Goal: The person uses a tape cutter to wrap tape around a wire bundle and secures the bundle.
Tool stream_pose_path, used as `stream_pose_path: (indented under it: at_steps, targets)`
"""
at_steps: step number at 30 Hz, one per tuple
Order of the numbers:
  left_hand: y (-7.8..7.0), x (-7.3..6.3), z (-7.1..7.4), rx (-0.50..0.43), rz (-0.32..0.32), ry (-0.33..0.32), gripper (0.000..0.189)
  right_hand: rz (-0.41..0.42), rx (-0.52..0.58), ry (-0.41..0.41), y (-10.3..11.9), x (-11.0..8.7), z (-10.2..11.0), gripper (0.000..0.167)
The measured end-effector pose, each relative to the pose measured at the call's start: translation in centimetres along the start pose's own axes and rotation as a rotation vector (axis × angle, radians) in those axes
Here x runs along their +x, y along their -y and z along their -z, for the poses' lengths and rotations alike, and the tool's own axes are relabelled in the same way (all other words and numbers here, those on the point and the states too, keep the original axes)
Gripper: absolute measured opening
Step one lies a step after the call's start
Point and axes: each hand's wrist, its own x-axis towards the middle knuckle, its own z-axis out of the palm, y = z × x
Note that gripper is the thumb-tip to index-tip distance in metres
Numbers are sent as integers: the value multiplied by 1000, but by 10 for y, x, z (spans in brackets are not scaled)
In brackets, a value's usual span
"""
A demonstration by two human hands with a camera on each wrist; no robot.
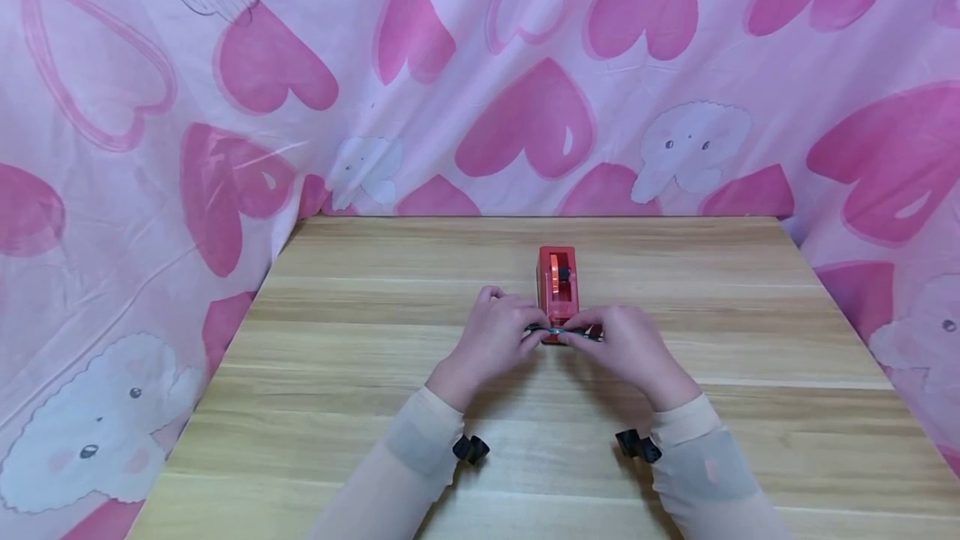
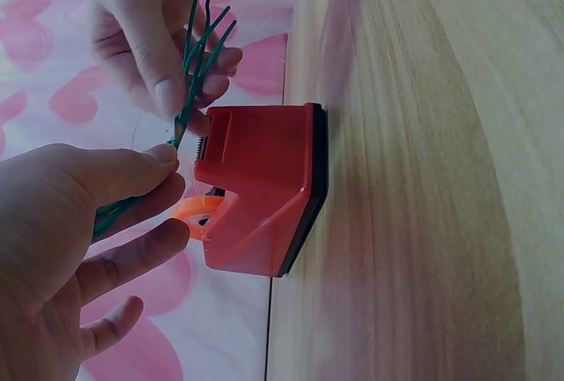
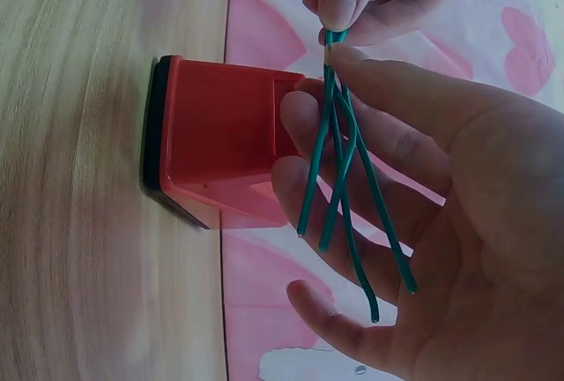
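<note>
A bundle of thin green wires (image 3: 354, 147) stretches between both hands, just over the front end of a red tape dispenser (image 2: 264, 156). My left hand (image 1: 489, 338) pinches one side of the bundle between thumb and fingers. Right beside it, my right hand (image 1: 626, 348) pinches the bundle near its middle, and several loose wire ends fan out across its palm in the right wrist view. A small clear-looking band (image 3: 330, 53) shows at the pinched spot. In the left wrist view, an orange tape roll (image 2: 187, 211) and the toothed cutter (image 2: 202, 148) are close to the fingers.
The dispenser stands upright on a wood-grain table (image 1: 360, 373). A pink cloth with hearts (image 1: 525, 123) hangs behind and along both sides of the table. Black wrist mounts (image 1: 471, 449) sit at both sleeves.
</note>
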Motion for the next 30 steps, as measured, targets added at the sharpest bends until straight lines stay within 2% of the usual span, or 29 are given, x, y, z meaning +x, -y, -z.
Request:
stream_pose_path:
  at_steps: [7,12,20,22,30]
  targets:
    - [1,1,-4,4,-7,-24,12,-68,148,100,-7,3,1,22]
    - [2,1,-4,19,-36,-48,11,-111,245,154,-12,5,2,26]
    - [3,0,0,31,-87,-89,11,-50,295,157,-13,7,3,22]
    - [3,0,-1,30,-92,-96,11,-57,307,152,-14,6,3,22]
    - [0,0,-2,37,-56,-107,14,-48,261,94,-10,4,3,15]
